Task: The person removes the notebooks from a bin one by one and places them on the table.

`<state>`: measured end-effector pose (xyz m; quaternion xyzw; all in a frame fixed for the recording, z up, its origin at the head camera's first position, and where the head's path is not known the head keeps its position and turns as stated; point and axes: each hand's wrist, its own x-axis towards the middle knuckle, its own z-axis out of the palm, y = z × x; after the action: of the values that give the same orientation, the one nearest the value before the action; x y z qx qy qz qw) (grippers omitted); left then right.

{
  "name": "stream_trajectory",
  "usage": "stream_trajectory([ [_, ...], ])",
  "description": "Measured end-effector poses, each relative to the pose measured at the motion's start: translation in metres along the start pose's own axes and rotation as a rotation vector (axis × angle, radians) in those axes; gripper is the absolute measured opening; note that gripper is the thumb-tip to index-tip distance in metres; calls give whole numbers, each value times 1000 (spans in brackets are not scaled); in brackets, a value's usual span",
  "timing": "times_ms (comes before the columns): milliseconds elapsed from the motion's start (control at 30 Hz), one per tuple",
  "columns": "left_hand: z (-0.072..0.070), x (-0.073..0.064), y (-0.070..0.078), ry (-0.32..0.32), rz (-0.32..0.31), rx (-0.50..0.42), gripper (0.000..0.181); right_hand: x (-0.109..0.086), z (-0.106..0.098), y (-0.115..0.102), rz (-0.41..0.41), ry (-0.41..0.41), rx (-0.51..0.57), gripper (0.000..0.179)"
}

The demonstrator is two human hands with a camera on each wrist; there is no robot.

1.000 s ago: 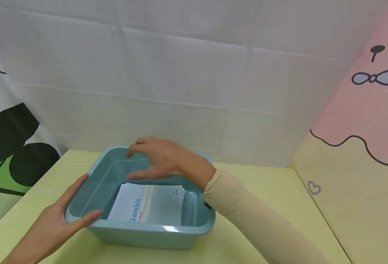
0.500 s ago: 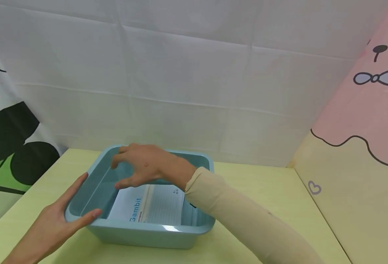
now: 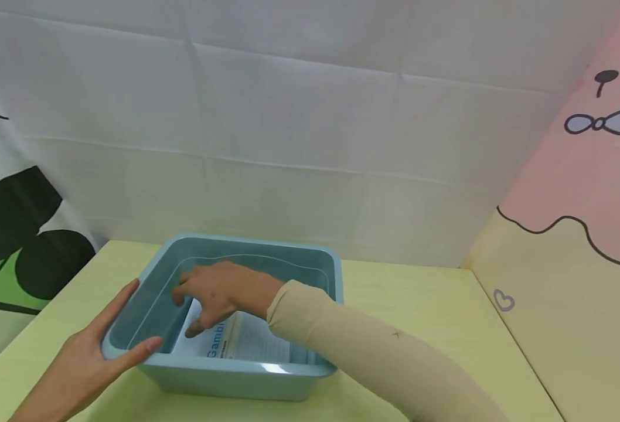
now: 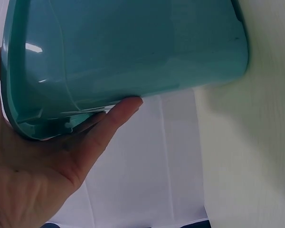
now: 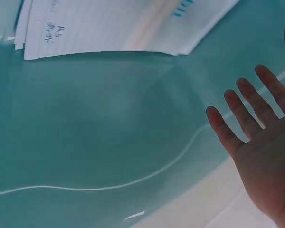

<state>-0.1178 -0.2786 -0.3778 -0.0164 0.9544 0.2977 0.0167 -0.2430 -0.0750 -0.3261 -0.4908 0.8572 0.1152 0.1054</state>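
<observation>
A blue-green plastic basin (image 3: 236, 381) stands on the table, with a small stack of paper notebooks (image 3: 262, 340) lying inside. "Gambit" is printed in blue on the top cover. My left hand (image 3: 85, 349) grips the basin's near left corner, thumb over the front rim and fingers along the left side. The left wrist view shows this hand (image 4: 52, 166) wrapped about the rim against the outer wall. Down inside the basin, my right hand (image 3: 220, 290) hovers over the notebooks' left part, holding nothing. Its fingers (image 5: 225, 130) are spread in the right wrist view.
Pale yellow tabletop (image 3: 405, 299) extends right of the basin. A white cloth (image 3: 299, 117) hangs behind the table. Patterned panels border both sides, a pink and cream one (image 3: 579, 187) at right and one with dark shapes (image 3: 57, 264) at left.
My right hand has moved left and down, from above the basin's far side to low over the notebooks. My left hand has stayed at the corner, and the basin has not visibly shifted.
</observation>
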Motion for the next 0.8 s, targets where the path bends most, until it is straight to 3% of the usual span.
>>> stream_trajectory([
  [233,0,4,1,-41,-49,-8,105,14,15,-16,9,-118,-93,74],
  [433,1,4,0,-44,-54,-16,104,25,25,-24,28,-168,-95,83],
  [600,1,4,0,-31,-47,-21,104,30,35,-22,24,-183,-50,81],
  [800,3,3,0,-14,-41,-22,103,36,47,-21,-19,-213,-73,74],
])
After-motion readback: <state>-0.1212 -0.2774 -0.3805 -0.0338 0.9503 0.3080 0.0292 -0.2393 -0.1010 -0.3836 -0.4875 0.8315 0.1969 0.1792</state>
